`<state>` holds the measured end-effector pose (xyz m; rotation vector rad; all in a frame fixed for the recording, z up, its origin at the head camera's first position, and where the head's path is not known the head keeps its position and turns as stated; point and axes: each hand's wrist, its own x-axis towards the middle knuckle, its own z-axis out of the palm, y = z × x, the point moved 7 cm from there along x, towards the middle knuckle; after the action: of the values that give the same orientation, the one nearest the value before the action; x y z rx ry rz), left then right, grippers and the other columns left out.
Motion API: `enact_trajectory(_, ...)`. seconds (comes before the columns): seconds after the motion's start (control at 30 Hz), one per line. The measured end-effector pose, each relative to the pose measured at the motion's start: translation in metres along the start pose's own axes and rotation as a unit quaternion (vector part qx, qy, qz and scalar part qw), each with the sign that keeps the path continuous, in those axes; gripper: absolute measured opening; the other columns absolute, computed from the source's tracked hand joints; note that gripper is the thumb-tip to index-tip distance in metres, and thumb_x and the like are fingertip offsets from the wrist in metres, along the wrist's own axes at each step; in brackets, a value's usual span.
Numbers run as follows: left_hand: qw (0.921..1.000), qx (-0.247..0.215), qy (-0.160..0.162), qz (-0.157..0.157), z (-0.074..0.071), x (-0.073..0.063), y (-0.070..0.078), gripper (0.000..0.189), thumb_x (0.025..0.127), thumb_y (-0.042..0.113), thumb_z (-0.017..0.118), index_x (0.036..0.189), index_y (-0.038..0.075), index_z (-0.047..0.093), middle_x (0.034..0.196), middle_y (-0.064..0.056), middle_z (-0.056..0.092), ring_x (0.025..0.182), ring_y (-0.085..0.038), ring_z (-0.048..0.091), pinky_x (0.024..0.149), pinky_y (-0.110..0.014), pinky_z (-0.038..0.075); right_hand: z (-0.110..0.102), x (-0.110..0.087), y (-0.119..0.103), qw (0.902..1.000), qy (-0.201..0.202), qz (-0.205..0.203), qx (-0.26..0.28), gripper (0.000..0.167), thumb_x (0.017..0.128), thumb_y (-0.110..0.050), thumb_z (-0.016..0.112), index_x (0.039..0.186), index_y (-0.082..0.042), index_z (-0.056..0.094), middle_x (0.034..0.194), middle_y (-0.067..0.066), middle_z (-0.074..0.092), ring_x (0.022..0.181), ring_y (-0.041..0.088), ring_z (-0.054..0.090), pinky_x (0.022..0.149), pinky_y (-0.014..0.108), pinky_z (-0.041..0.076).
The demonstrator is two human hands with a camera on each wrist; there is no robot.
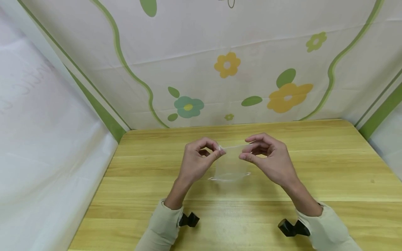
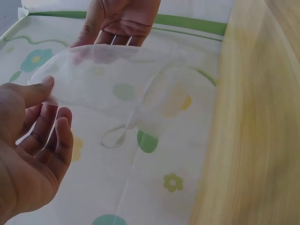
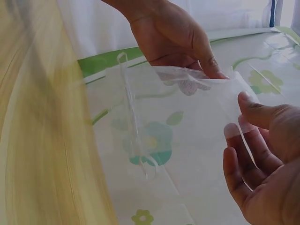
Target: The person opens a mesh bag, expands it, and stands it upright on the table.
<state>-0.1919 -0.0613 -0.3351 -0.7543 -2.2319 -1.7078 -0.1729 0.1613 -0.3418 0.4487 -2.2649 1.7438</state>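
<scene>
Sheer white drawstring pouch (image 1: 230,162) is stretched between the fingertips of both hands, lifted off the wooden table (image 1: 232,216) that lies beneath the fingers. At one end of its plain edge, a corner is pinched between the thumb and index finger of the left hand (image 1: 193,161), while the other fingers are bent loosely behind; by that pinch, it seems, most of the hold is given. At the opposite end, the fingers of the right hand (image 1: 274,161) are relaxed and slightly bent, with the thumb parted from their tips; the thin fabric is passed between, and the fingertips can be seen through it. The edge is probably drawn out this way so that the limp material is spread instead of being left to fold. The cord loops (image 1: 248,173) are left hanging free on the wearer's side of the fingertips, touched by neither hand, since the pouch is held by its far edge. Well beyond the fingers, a flower-printed cloth (image 1: 185,73) is hung behind the table.
</scene>
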Motion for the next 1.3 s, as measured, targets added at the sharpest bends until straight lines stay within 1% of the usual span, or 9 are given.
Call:
enact_trajectory(0.2, 0.9998, 0.005, -0.015, 0.012, 0.001, 0.000, 0.002, 0.014, 0.091, 0.004, 0.086, 0.093, 0.006, 0.072, 0.092, -0.011, 0.076, 0.082, -0.012, 0.069, 0.071, -0.028, 0.063, -0.002, 0.000, -0.002, 0.9996, 0.018, -0.019, 0.010, 0.031, 0.092, -0.003, 0.085, 0.119, 0.001, 0.071, 0.092, 0.002, 0.081, 0.081, 0.010, 0.076, 0.078, 0.019, 0.062)
enact_trajectory(0.3, 0.9996, 0.007, -0.020, 0.018, 0.002, 0.001, 0.002, 0.009, 0.092, 0.004, 0.084, 0.094, 0.005, 0.075, 0.095, -0.011, 0.077, 0.086, -0.013, 0.071, 0.074, -0.029, 0.064, -0.001, 0.000, -0.003, 0.9996, 0.018, -0.020, 0.008, 0.030, 0.093, -0.002, 0.083, 0.121, -0.001, 0.072, 0.093, -0.001, 0.082, 0.084, 0.008, 0.077, 0.081, 0.018, 0.061)
enact_trajectory(0.43, 0.9994, 0.006, -0.025, 0.024, 0.003, 0.001, 0.003, 0.002, 0.096, 0.003, 0.079, 0.098, 0.003, 0.079, 0.099, -0.013, 0.078, 0.090, -0.015, 0.072, 0.077, -0.030, 0.065, 0.002, 0.001, -0.004, 0.9997, 0.002, -0.023, 0.008, 0.032, 0.096, -0.001, 0.079, 0.127, -0.004, 0.072, 0.097, -0.007, 0.084, 0.091, 0.008, 0.079, 0.087, 0.017, 0.061)
enact_trajectory(0.57, 0.9993, 0.006, -0.030, 0.021, 0.004, 0.001, 0.002, 0.006, 0.099, 0.004, 0.076, 0.102, 0.002, 0.081, 0.103, -0.013, 0.077, 0.092, -0.015, 0.071, 0.079, -0.029, 0.064, 0.004, 0.001, -0.005, 0.9993, -0.001, -0.035, 0.016, 0.035, 0.097, -0.001, 0.077, 0.131, -0.004, 0.071, 0.101, -0.007, 0.084, 0.096, 0.009, 0.080, 0.092, 0.018, 0.061)
enact_trajectory(0.73, 0.9987, 0.004, -0.046, 0.021, 0.007, 0.001, 0.003, 0.011, 0.099, 0.004, 0.076, 0.108, 0.002, 0.082, 0.106, -0.012, 0.076, 0.093, -0.015, 0.069, 0.080, -0.030, 0.064, 0.004, 0.000, -0.006, 0.9986, 0.005, -0.046, 0.025, 0.038, 0.096, 0.000, 0.079, 0.133, -0.004, 0.070, 0.100, -0.009, 0.083, 0.095, 0.009, 0.079, 0.095, 0.018, 0.060)
enact_trajectory(0.9, 0.9983, 0.005, -0.054, 0.022, 0.009, 0.000, 0.003, 0.014, 0.101, 0.005, 0.074, 0.111, 0.003, 0.083, 0.105, -0.011, 0.075, 0.089, -0.013, 0.065, 0.079, -0.029, 0.063, 0.009, 0.000, -0.006, 0.9982, -0.017, -0.052, 0.025, 0.042, 0.097, -0.002, 0.078, 0.137, -0.006, 0.068, 0.103, -0.004, 0.083, 0.097, 0.011, 0.079, 0.093, 0.018, 0.059)
enact_trajectory(1.0, 0.9983, 0.005, -0.054, 0.021, 0.009, 0.000, 0.003, 0.015, 0.102, 0.005, 0.072, 0.113, 0.003, 0.083, 0.106, -0.011, 0.075, 0.088, -0.013, 0.064, 0.079, -0.029, 0.062, 0.010, -0.001, -0.005, 0.9984, -0.019, -0.051, 0.013, 0.045, 0.095, 0.001, 0.079, 0.138, -0.007, 0.068, 0.103, -0.001, 0.084, 0.098, 0.008, 0.078, 0.094, 0.017, 0.059)
enact_trajectory(1.1, 0.9987, 0.011, -0.045, 0.022, 0.008, 0.000, 0.002, 0.014, 0.101, 0.005, 0.074, 0.112, 0.004, 0.083, 0.105, -0.010, 0.075, 0.089, -0.013, 0.066, 0.079, -0.029, 0.063, 0.007, 0.000, -0.005, 0.9990, 0.001, -0.045, 0.002, 0.044, 0.093, 0.005, 0.080, 0.134, -0.006, 0.070, 0.099, -0.002, 0.084, 0.096, 0.004, 0.078, 0.095, 0.016, 0.059)
enact_trajectory(1.3, 0.9990, 0.021, -0.020, 0.035, 0.008, 0.000, 0.003, 0.003, 0.097, 0.008, 0.080, 0.095, 0.005, 0.081, 0.098, -0.008, 0.075, 0.085, -0.012, 0.068, 0.073, -0.027, 0.063, 0.004, -0.002, -0.005, 0.9986, 0.037, -0.039, 0.002, 0.039, 0.087, 0.007, 0.084, 0.123, -0.003, 0.073, 0.091, -0.004, 0.082, 0.089, 0.006, 0.076, 0.089, 0.016, 0.060)
